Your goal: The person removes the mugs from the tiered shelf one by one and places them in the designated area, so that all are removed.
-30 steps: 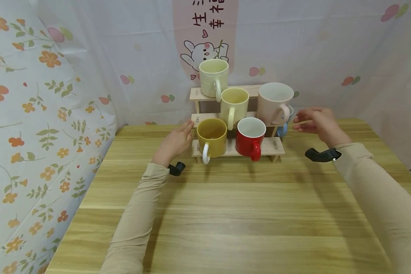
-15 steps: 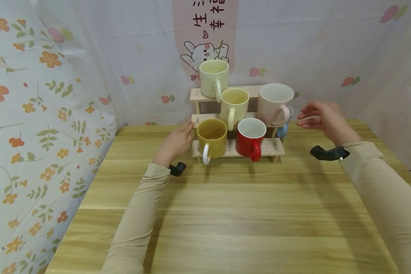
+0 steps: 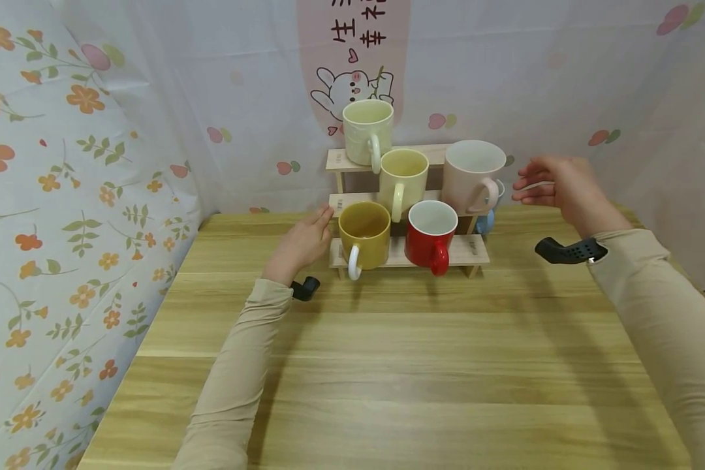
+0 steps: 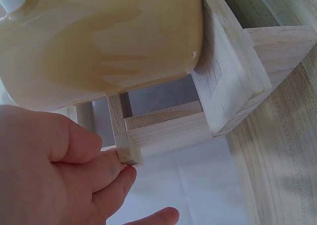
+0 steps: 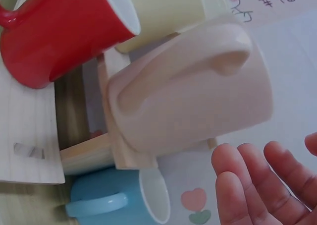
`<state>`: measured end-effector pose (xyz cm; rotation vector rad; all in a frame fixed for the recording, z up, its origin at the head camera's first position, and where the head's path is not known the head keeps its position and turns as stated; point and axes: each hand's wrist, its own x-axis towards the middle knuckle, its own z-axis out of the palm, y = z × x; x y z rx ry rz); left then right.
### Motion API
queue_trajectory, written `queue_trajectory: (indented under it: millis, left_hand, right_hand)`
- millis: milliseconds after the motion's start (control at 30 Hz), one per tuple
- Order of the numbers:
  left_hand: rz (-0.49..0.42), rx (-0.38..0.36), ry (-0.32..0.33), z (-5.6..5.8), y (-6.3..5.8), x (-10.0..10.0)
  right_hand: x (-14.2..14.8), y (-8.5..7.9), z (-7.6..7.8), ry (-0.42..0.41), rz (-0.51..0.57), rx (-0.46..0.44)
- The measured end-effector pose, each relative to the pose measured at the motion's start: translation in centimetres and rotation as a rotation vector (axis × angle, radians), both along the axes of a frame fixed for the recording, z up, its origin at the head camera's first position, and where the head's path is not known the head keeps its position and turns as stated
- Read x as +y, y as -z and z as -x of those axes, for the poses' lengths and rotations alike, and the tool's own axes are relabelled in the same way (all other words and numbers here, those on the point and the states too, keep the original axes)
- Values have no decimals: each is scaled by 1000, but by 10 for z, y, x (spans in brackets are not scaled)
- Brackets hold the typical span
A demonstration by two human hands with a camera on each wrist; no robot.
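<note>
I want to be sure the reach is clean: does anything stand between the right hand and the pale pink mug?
Nothing visible does. The right wrist view shows only an open gap between the right hand and the pale pink mug. The blue mug sits lower, beside the rack, off that direct line.

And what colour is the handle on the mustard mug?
White: the handle stands out against the mustard mug, clearest in the head view.

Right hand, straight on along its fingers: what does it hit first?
Probably the pale pink mug; the right hand points across toward it. Depth is unclear, so it might just pass behind the mug.
</note>
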<state>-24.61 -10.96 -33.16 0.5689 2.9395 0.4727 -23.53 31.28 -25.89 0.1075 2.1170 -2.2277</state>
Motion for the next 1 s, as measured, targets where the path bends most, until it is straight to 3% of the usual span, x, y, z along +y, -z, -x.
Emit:
queue_trajectory:
  millis: [267, 700, 1000]
  left_hand:
    - [-3, 9, 7, -2, -4, 0]
    - [6, 10, -1, 0, 0, -1]
    - [1, -4, 0, -2, -2, 0]
  right_hand:
    - [-5, -11, 2, -1, 47, 32]
    - [-29, -33, 7, -22, 79, 38]
    - [-51, -38, 11, -28, 35, 23]
